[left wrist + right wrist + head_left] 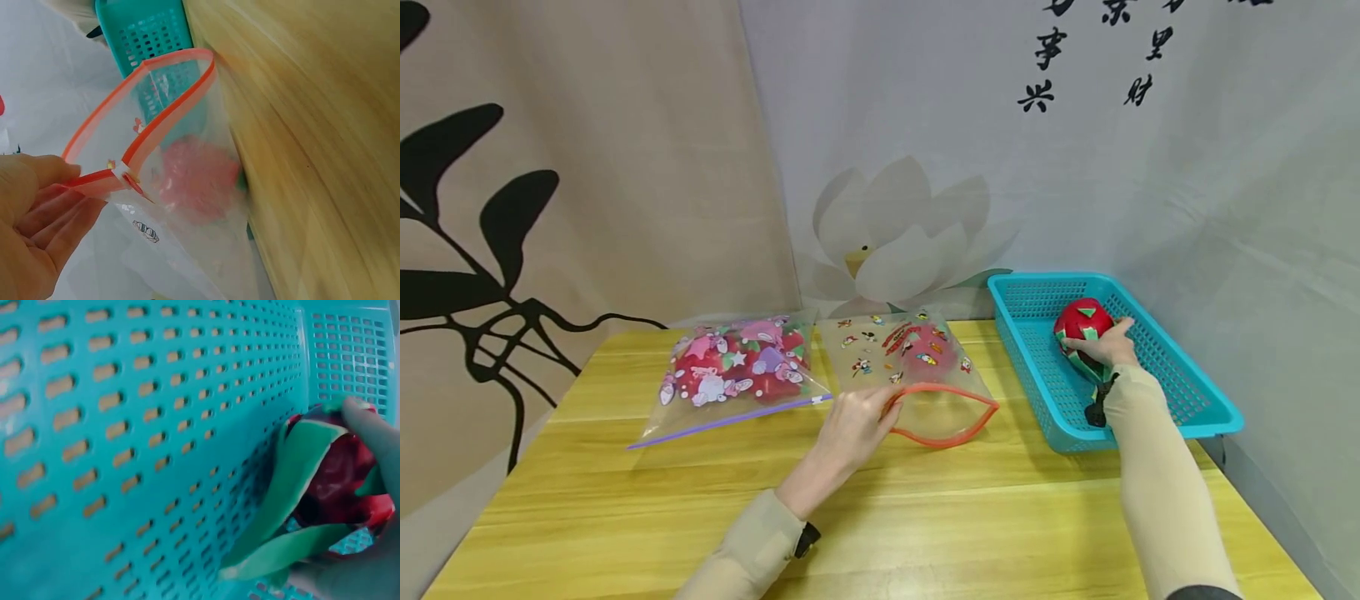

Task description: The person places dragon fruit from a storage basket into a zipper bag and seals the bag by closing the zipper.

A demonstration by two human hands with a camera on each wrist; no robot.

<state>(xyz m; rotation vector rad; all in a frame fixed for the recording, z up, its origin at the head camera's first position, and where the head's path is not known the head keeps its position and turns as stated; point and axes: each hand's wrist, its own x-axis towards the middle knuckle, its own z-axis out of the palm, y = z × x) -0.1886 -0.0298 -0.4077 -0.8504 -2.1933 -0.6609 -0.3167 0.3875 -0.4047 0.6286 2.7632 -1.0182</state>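
At the middle of the table, my left hand (pixel 850 429) pinches the orange rim of a clear zip bag (pixel 857 358) printed with small cartoon figures. The bag's mouth gapes, and a slider shows near my fingers in the left wrist view. Inside lies a pinkish-red thing (pixel 197 178), blurred by the plastic. My right hand (pixel 1105 346) reaches into the turquoise basket (pixel 1030 375) and grips a red toy fruit with green leaf-like flaps (pixel 1084 321). In the right wrist view, thumb and fingers lie around the toy fruit (pixel 331 481), close over the perforated basket floor.
On the left lies a second clear bag (pixel 737 367) with pink and purple prints, a purple zip edge (pixel 730 423) and red and green things inside. A printed cloth backdrop (pixel 910 125) hangs behind the wooden table (pixel 962 517). The basket stands at the table's right side.
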